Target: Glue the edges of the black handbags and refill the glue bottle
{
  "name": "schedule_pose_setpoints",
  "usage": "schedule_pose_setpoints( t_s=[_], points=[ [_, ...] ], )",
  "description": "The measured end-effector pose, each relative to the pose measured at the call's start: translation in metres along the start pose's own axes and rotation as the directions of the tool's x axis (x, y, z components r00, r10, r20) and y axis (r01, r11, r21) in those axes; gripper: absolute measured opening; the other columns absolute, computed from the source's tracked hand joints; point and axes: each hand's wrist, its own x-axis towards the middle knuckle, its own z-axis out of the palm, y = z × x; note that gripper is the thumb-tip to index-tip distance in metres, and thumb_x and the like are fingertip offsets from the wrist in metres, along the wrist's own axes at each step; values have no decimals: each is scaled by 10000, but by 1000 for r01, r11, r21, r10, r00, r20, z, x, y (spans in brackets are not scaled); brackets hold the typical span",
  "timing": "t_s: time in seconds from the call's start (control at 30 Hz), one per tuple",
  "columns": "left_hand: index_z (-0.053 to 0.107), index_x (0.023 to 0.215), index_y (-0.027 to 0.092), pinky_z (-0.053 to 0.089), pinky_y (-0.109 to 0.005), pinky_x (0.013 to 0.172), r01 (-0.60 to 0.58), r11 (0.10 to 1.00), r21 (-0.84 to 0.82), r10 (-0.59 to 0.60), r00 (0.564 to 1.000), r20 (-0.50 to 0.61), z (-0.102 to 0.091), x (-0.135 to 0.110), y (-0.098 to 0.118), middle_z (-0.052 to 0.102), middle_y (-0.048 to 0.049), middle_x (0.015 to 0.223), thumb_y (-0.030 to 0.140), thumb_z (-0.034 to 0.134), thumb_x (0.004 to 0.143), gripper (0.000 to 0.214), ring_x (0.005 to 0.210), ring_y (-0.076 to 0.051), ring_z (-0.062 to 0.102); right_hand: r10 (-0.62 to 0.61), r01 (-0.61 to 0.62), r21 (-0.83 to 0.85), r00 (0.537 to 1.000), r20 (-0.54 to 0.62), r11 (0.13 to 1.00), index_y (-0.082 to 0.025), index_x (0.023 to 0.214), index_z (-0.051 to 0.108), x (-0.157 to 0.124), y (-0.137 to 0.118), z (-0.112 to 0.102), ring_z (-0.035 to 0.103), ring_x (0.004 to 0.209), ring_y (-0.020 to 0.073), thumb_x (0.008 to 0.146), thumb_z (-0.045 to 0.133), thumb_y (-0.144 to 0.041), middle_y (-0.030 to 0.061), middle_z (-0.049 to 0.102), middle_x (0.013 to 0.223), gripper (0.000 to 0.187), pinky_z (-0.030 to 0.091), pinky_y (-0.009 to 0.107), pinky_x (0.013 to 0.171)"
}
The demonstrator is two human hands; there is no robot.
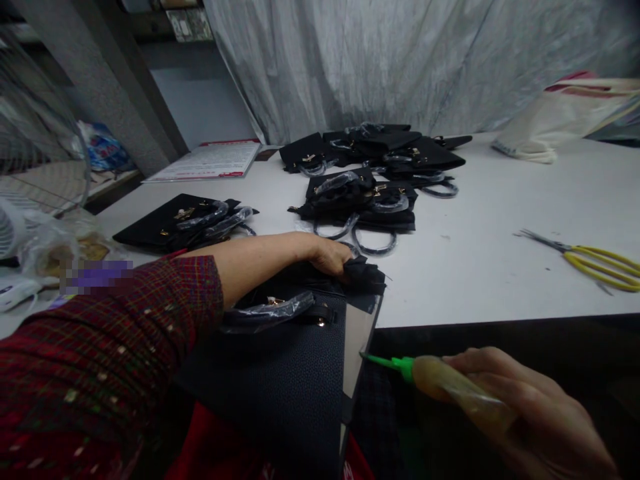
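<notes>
Black handbag (pixel 295 373) at the near edge of the counter (pixel 480 267), partly hidden by a plaid sleeve (pixel 150 340) and cut off below.
At the handbag's far end, the left hand (pixel 330 257) has its fingers curled closed on black fabric (pixel 365 275), tips out of sight. Right of the handbag, the right hand (pixel 535 407) has its fingers wrapped round a squeeze bottle (pixel 445 383), its base hidden; whether the green nozzle (pixel 386 362) touches the handbag is hard to tell.

We see a black bag (pixel 295 373) with gold-toned fittings (pixel 321 323), an amber bottle (pixel 480 400) with a bright green nozzle (pixel 403 366) — and, along a sleeve (pixel 110 340), dark red plaid crossed with green. We note yellow scissor handles (pixel 595 251), a white table (pixel 500 280), a silvery-grey curtain (pixel 350 60).
</notes>
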Motion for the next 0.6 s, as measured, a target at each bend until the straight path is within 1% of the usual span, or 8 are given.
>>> schedule_pose_setpoints(
  t_s=[0.13,0.27,0.3,0.37,0.43,0.53,0.57,0.6],
  points=[
    [736,785,176,471,-320,826,-18,1000,3,18,1000,13,2,5,-6,676,3,810,224,720,661,134,827,-200,589,-103,102,-84,995,-4,991,-219,943,677,2,-1,-1,710,592,158,832,639,-132,37,724,822,147,555,169,479],
    [724,783,161,469,-301,782,-3,1000,14,3,1000,13,2,4,-5,656,5,776,233,716,687,120,785,-181,564,-145,152,-37,978,148,988,-201,995,652,2,-1,-1,706,613,136,853,600,-144,39,709,837,162,548,147,484],
    [722,777,160,468,-298,776,3,1000,14,-3,1000,12,2,2,-3,650,8,764,235,712,691,114,776,-177,557,-163,171,-41,975,152,984,-196,994,647,2,-1,-1,710,625,140,852,592,-142,45,710,843,162,552,152,493],
    [723,768,163,467,-297,782,15,1000,12,-16,1000,8,1,-1,1,642,14,746,232,711,685,109,774,-175,550,-178,187,-95,979,94,978,-183,975,641,2,-4,1,705,612,143,844,578,-122,54,702,823,158,544,160,486],
    [728,762,164,464,-306,808,30,1000,8,-30,1000,3,0,-4,4,634,14,734,229,712,674,111,788,-180,549,-174,182,-129,982,68,975,-175,955,637,0,-8,2,687,577,138,837,576,-113,59,692,799,147,528,167,466],
    [738,771,163,455,-324,852,44,999,0,-44,999,1,-1,-5,7,634,5,747,225,717,655,134,826,-196,555,-154,165,-54,974,166,985,-200,943,650,-9,-14,2,719,657,170,858,582,-172,80,724,867,113,558,197,510],
    [741,786,165,452,-328,863,46,999,-4,-46,999,1,-1,-5,7,636,2,758,224,718,651,149,840,-201,556,-127,132,-25,978,165,991,-215,934,664,-12,-16,2,729,683,181,861,600,-209,79,739,890,97,571,207,530],
    [746,804,167,451,-331,871,50,999,-7,-50,999,2,-1,-5,7,638,0,767,224,720,648,168,853,-207,557,-77,79,-11,988,131,997,-231,917,684,-16,-17,2,734,691,187,857,629,-248,68,752,893,83,578,212,541]
  ],
)
